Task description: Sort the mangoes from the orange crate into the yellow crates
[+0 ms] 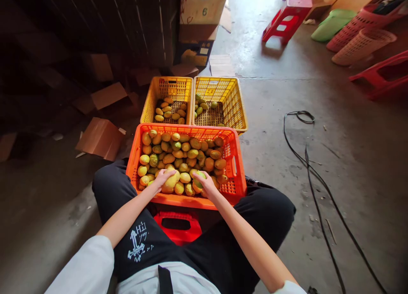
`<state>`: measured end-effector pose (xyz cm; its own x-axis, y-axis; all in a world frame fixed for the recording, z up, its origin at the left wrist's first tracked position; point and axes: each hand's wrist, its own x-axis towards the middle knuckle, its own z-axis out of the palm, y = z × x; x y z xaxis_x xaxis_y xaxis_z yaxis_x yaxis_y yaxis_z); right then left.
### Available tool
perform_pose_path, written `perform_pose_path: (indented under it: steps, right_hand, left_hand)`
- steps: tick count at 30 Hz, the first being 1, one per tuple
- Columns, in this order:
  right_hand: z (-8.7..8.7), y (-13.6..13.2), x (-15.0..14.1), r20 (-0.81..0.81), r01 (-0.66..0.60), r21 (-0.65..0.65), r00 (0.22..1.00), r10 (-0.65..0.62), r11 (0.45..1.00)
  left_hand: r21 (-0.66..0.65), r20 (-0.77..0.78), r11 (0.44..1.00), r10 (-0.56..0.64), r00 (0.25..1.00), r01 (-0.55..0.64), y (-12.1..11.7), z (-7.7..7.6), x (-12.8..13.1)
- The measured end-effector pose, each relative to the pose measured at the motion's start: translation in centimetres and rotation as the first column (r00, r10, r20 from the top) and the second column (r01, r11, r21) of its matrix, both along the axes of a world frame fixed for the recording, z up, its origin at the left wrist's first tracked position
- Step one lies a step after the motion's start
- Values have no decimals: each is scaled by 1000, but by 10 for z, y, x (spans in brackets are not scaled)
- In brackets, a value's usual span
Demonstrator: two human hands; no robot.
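An orange plastic crate (237, 181) sits between my knees, filled with oval yellow, orange and green fruit (191, 154) whose exact kind I cannot tell. Near the crate's front wall, my left hand (161, 179) is closed on a large yellow fruit (170, 184). A little to its right, my right hand (208, 184) grips a green fruit (199, 178), the thumb resting on top. The undersides of both held fruits are hidden. Beyond the orange crate stand a left yellow crate (146, 103), with several yellow fruits, and a right yellow crate (234, 103), with several greener ones.
A red stool (178, 228) shows between my legs. Torn cardboard (100, 139) lies left; stacked boxes (204, 13) rise behind the crates. A black cable (318, 177) snakes over the floor at right. Farther off are another red stool (288, 20) and pink baskets (363, 45).
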<state>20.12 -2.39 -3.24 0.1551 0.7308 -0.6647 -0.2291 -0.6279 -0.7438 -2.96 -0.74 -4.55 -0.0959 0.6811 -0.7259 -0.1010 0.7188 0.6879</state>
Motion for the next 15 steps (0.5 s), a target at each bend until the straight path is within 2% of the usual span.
perform_pose_path:
  steps: [2,7,12,15]
  right_hand:
    - [0,0,0,0,-22,0,1000,22,1000]
    - [3,0,0,31,-35,-32,999,36,999]
    - [1,2,-2,-34,-49,-109,998,46,993]
    - [-1,2,-3,5,20,-130,1000,-20,991]
  left_hand:
    - [-24,-42,1000,-16,999,15,-1,4,2]
    - [-3,35,994,-112,993,112,-2,13,3]
    - [-17,29,996,-87,996,87,0,15,4]
    - [-10,33,999,-48,998,49,1,16,4]
